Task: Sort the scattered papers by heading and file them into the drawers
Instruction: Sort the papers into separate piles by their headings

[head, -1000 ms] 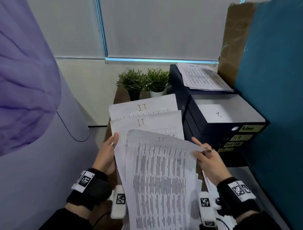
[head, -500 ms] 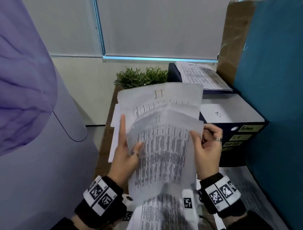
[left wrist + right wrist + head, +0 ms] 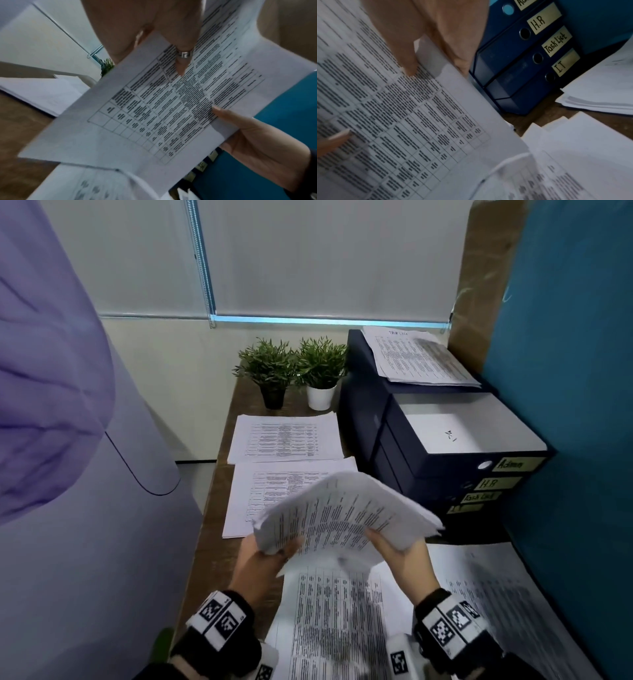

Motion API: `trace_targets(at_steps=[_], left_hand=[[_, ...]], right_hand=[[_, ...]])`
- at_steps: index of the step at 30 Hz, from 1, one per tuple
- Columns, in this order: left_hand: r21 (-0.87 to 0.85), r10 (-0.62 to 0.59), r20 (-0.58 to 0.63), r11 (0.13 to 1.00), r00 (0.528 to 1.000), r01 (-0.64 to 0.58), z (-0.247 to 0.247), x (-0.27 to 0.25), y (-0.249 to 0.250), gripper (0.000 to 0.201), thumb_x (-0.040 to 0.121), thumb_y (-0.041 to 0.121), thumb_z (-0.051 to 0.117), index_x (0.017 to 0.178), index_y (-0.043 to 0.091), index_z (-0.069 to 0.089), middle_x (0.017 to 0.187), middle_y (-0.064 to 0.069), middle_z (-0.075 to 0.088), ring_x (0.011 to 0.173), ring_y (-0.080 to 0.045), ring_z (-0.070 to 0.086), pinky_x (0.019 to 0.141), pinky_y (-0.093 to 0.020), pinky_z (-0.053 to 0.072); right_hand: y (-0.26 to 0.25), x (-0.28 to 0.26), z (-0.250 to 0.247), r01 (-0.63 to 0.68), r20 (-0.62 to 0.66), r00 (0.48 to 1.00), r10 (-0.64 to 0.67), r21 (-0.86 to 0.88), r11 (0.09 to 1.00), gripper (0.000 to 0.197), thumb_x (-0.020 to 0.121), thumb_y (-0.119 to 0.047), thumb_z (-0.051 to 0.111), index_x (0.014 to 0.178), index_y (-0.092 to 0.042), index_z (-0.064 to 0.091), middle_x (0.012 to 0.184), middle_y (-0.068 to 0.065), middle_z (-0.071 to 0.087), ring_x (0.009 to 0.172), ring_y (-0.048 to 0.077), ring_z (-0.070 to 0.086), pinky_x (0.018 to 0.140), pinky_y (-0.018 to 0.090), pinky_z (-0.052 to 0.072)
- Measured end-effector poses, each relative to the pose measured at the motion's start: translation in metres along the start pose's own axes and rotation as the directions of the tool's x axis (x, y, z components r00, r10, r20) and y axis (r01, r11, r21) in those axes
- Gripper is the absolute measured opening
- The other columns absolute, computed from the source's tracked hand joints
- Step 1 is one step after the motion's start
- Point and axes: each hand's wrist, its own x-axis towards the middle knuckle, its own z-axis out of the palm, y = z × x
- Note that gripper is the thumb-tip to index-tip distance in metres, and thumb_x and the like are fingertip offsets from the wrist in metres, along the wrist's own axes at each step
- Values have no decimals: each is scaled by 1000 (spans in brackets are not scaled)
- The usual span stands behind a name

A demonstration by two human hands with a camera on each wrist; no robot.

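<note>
Two hands, left hand (image 3: pixel 255 563), right hand (image 3: pixel 400 553), gripping papers (image 3: pixel 342 511)

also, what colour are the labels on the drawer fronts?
Pale yellow labels with black handwriting on dark blue drawers; clearest in the right wrist view.

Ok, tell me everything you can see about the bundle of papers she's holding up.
The bundle of papers is white printed sheets bearing ruled tables of dense black text, unreadable here. It bows upward over the desk, held at its near edge by the left hand and the right hand, thumbs on the print. Loose sheets lie beneath it.
</note>
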Motion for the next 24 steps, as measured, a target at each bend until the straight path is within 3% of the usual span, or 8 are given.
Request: trace_targets(at_steps=[4, 6, 9, 11, 16, 18, 21, 24], left_hand=[[23, 1, 54, 1000, 999, -3, 0, 7, 7, 58, 51, 51, 82, 99, 24, 65, 94, 7, 74, 94, -8, 67, 82, -26, 53], [86, -27, 87, 996, 996, 20, 2, 12, 10, 32, 65, 36, 78, 93, 28, 65, 88, 8, 73, 94, -12, 65, 89, -30, 50], [148, -80, 84, 987, 993, 67, -2, 27, 24, 11, 79, 16, 68, 83, 25, 64, 76, 11, 71, 83, -5, 65, 83, -27, 49], [223, -39, 148, 975, 988, 6, -8, 39, 41, 8, 82, 18, 65, 75, 22, 64, 68, 9, 71, 73, -2, 66, 75, -23, 50], [130, 4, -156, 991, 988, 16, -30, 71, 46, 22, 88, 14, 59, 108, 23, 55, 107, -2, 63, 81, -3, 62, 66, -16, 51], [288, 9, -298, 954, 954, 81, -44, 71, 27, 39, 87, 14, 59, 124, 18, 47, 125, -8, 53, 96, -15, 56, 79, -26, 48], [616, 13, -327, 761, 945, 202, -56, 53, -10, 61, 84, 17, 63, 137, 18, 34, 142, -11, 33, 126, -29, 41, 102, -43, 37], [793, -110, -274, 536, 955, 289, -56, 33, -39, 92, 78, 41, 67, 147, 23, 8, 157, -6, 6, 142, -31, 15, 112, -52, 25]], right_hand=[[1, 10, -5, -37, -13, 999, 36, -39, 999, 17, 81, -10, 68, 93, -21, 65, 87, -14, 71, 83, -2, 67, 76, 16, 54], [4, 16, -10, -99, 133, 982, 132, -233, 968, 23, 83, -20, 66, 105, -19, 62, 100, -11, 68, 90, 0, 64, 87, 23, 53], [-4, 31, -20, -7, 282, 938, 202, -568, 823, 20, 89, -28, 57, 107, -19, 60, 88, -17, 60, 75, -9, 53, 65, 3, 43], [-18, 45, -26, -37, 266, 931, 250, -613, 789, 17, 94, -27, 51, 86, -17, 63, 64, -20, 60, 56, -4, 53, 52, 9, 41], [-37, 79, -18, -264, 287, 881, 376, -362, 894, 25, 96, -17, 48, 74, -15, 60, 44, 5, 51, 31, 12, 41, 34, 19, 33], [-38, 101, -5, -288, 233, 904, 358, -286, 914, 25, 97, -15, 46, 77, -7, 60, 41, 5, 47, 30, 12, 39, 35, 20, 31], [-28, 138, 23, -372, 168, 907, 387, -110, 921, 17, 96, -11, 47, 104, 3, 50, 46, 6, 51, 31, 11, 47, 36, 21, 39], [-16, 176, 59, -492, 119, 868, 482, 71, 868, 10, 95, -3, 45, 86, -3, 40, 65, 15, 48, 44, 15, 62, 39, 23, 50]])
